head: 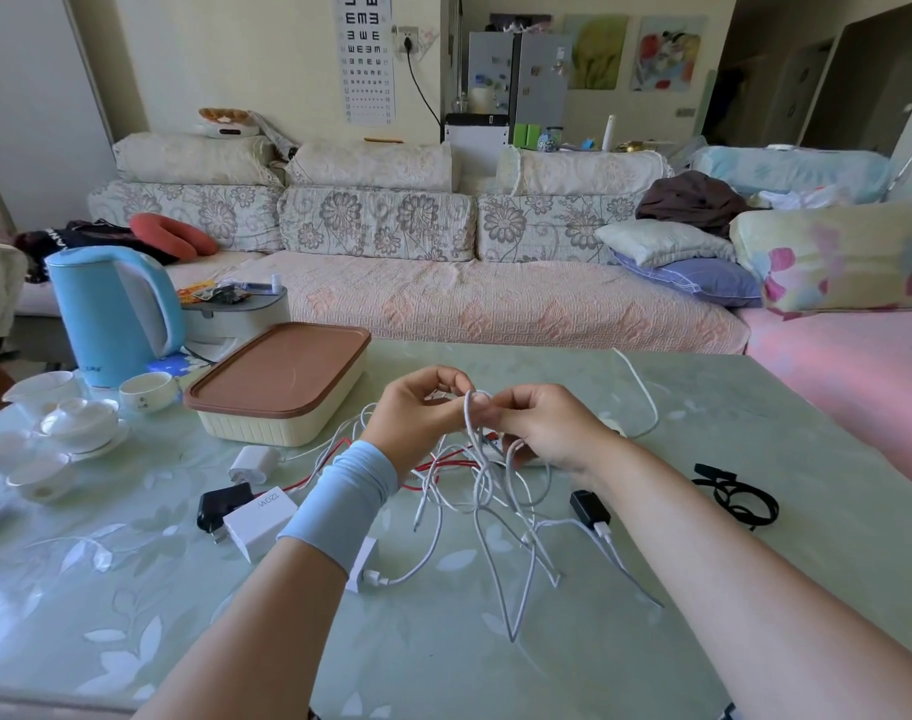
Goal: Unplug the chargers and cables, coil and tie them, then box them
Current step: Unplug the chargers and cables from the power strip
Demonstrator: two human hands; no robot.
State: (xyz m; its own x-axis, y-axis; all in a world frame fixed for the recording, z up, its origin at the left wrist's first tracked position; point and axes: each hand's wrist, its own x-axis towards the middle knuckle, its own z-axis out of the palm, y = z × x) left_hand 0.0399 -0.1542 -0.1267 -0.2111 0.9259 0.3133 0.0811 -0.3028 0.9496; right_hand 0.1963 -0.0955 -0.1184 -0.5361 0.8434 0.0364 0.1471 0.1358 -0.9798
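Forearms point(266, 631) reached from six o'clock, left hand point(417, 415) and right hand point(550, 431) each had grip pinched on white cable point(467, 410) above table point(786, 449) centre, loops trailed toward six o'clock, lidded box point(256, 427) sat at ten o'clock, white charger point(259, 518) at eight o'clock.

The green glass-topped table point(755, 537) carries a tangle of white and red cables point(495, 511) at centre. Lidded box point(279, 384): 11 o'clock. Blue kettle point(113, 314): 10 o'clock, far edge. Tea set point(79, 423): 9 o'clock. White and black chargers point(256, 517): 9 o'clock, near centre. Black ties point(739, 498): 3 o'clock.
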